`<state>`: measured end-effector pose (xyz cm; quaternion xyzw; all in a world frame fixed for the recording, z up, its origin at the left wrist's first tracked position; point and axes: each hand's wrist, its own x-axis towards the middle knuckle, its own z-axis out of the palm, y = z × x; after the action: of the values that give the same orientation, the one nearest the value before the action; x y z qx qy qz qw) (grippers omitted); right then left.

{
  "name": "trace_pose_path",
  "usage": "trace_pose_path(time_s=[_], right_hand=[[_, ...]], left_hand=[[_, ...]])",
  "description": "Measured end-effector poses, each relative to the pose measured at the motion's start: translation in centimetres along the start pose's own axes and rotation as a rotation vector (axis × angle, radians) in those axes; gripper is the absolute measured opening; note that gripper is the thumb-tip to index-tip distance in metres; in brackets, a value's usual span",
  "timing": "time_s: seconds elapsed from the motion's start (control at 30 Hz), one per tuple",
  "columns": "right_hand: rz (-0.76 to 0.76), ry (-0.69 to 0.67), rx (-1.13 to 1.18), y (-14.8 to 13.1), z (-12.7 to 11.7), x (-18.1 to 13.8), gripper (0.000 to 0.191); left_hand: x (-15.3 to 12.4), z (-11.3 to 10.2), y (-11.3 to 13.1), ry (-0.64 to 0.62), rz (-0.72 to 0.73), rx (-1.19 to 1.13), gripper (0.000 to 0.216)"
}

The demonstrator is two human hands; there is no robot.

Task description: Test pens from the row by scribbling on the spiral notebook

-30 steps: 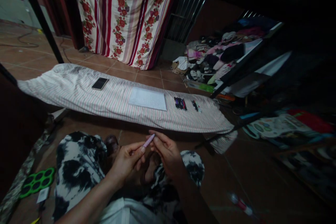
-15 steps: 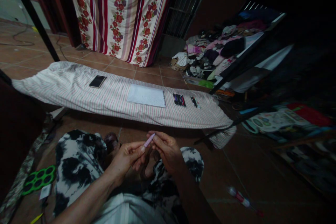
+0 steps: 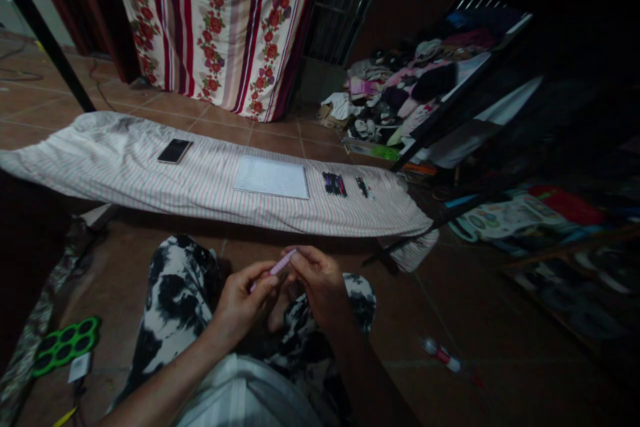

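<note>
Right above the tie-dye trousers (image 3: pixel 173 293), the fingers of the left hand (image 3: pixel 243 303) and right hand (image 3: pixel 317 285) pinch narrow on a slim pink pen (image 3: pixel 281 264) at its two ends (light, stiff plastic by the look, easiest held along the barrel)!

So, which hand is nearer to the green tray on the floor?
Left hand: it is to the right of the green tray. The right hand is farther, past the left hand.
</note>
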<state>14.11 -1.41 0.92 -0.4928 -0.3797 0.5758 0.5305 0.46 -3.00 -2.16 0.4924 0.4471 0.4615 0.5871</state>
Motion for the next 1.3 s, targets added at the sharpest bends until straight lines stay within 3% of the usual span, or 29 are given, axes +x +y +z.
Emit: trace_pose_path(time_s=[0.27,0.5,0.7,1.1,1.3], right_hand=[[-0.019,0.070,0.006,0.8,0.6,-0.1,0.027],[-0.005,-0.063,0.081,0.3,0.9,-0.1,0.034],[0.002,-0.048,-0.001,0.2,0.0,0.2,0.025],[0.029,0.059,0.002,1.1,-0.2,0.3,0.027],[0.038,-0.048,0.051,0.4,-0.1,0.4,0.029]], left_hand=[[0.1,0.5,0.4,0.081,0.104,0.165,0.030],[0.0,-0.2,0.6,0.013,-0.055,-0.037,0.041],[-0.1,-0.2,0.6,-0.075,-0.149,-0.107,0.044],[0.3,0.4,-0.7,0.019,0.031,0.139,0.033],[0.6,0.4,-0.1,-0.072,-0.096,-0.092,0.043]])
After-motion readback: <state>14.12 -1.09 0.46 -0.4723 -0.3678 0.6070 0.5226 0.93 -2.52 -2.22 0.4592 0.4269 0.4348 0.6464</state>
